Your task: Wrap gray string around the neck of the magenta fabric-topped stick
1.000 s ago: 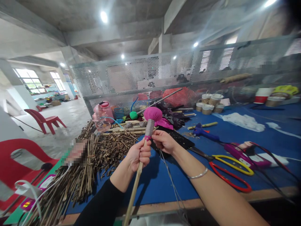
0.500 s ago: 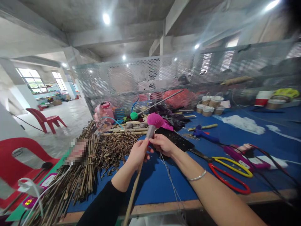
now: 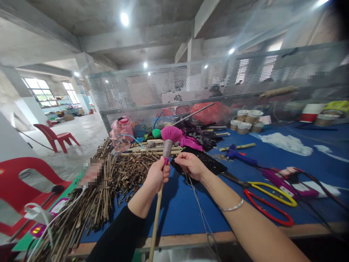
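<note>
My left hand (image 3: 157,174) is wrapped round a long wooden stick (image 3: 156,222) just below its head. The stick's top carries a ball of magenta fabric (image 3: 170,134), with grey thread wound thickly round the neck (image 3: 167,147) beneath it. A bit of magenta cloth shows below the winding, at my left fingers. My right hand (image 3: 190,165) pinches the grey thread (image 3: 197,203) a little to the right of the stick. From the right fingers the thread's loose strands hang down over the table's front edge.
Large scissors (image 3: 268,196) with red and yellow handles lie right of my right forearm. Bundled dry sticks (image 3: 89,207) and dried plant heads (image 3: 131,174) cover the left side. Further right are a blue glue gun (image 3: 240,155) and small pots (image 3: 244,127). A mesh screen (image 3: 152,91) stands behind.
The magenta head has shifted left and stands more upright. My right hand has drawn a short way off from the stick, with thread stretched between, and my left fingers have closed round the stick.
</note>
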A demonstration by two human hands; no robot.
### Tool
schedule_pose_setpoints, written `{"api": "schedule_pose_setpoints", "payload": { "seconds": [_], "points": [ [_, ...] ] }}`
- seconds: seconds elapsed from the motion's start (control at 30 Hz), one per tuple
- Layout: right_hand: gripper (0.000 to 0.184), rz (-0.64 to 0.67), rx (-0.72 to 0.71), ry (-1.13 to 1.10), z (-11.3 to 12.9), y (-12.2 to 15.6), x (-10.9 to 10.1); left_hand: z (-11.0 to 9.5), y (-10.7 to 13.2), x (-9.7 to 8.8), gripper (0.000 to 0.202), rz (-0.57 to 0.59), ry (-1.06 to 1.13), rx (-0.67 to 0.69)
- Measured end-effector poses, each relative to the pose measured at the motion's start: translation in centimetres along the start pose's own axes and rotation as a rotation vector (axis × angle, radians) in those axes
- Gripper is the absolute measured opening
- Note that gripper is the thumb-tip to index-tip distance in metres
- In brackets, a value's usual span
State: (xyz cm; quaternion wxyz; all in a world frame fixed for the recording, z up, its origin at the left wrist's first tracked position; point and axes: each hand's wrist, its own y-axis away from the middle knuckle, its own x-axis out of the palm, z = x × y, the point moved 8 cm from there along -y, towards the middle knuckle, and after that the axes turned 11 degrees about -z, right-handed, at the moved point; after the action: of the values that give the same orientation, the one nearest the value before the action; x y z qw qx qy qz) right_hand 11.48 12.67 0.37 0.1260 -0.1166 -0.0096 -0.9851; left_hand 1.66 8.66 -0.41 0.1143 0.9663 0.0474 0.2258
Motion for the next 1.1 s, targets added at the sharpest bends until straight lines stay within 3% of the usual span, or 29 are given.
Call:
{"api": "schedule_pose_setpoints", "payload": {
  "seconds": [0.2, 0.3, 0.37, 0.43, 0.53, 0.6, 0.77, 0.93, 1.03, 1.1],
  "points": [
    [0.037, 0.145, -0.009, -0.090, -0.1, 0.0, 0.9, 1.4, 2.2, 2.3, 0.032, 0.315, 0.344, -0.344],
    [0.043, 0.257, 0.044, -0.123, -0.5, 0.4, 1.3, 2.5, 2.5, 2.5, 0.029, 0.408, 0.316, -0.440],
    [0.037, 0.283, 0.062, -0.112, -0.8, 0.6, 1.2, 3.8, 2.0, 2.4, 0.032, 0.385, 0.195, -0.469],
    [0.031, 0.256, 0.042, -0.085, -0.8, 0.5, 1.0, 4.4, 0.9, 1.7, 0.036, 0.243, 0.026, -0.363],
    [0.029, 0.186, 0.015, -0.009, -0.9, 0.0, 0.5, 2.2, -0.4, 0.1, 0.046, -0.054, -0.235, 0.082],
    [0.029, 0.138, 0.010, 0.040, -1.1, -0.5, 0.0, 0.7, -0.1, -0.2, 0.045, -0.149, -0.364, 0.300],
    [0.028, -0.026, 0.024, 0.121, -1.9, -1.6, -1.7, 0.1, -0.3, -0.8, 0.037, -0.196, -0.570, 0.455],
    [0.028, -0.051, 0.008, 0.171, -2.0, -1.4, -1.1, -0.4, -0.6, 0.3, 0.025, -0.162, -0.800, 0.664],
    [0.028, -0.067, -0.023, 0.142, -1.3, -1.2, -1.0, -1.0, -0.9, 0.9, 0.007, -0.150, -0.836, 0.670],
    [0.028, -0.073, -0.039, 0.125, -0.9, -1.2, -1.2, -1.3, -1.3, 0.9, 0.011, -0.141, -0.822, 0.642]
  ]
}}
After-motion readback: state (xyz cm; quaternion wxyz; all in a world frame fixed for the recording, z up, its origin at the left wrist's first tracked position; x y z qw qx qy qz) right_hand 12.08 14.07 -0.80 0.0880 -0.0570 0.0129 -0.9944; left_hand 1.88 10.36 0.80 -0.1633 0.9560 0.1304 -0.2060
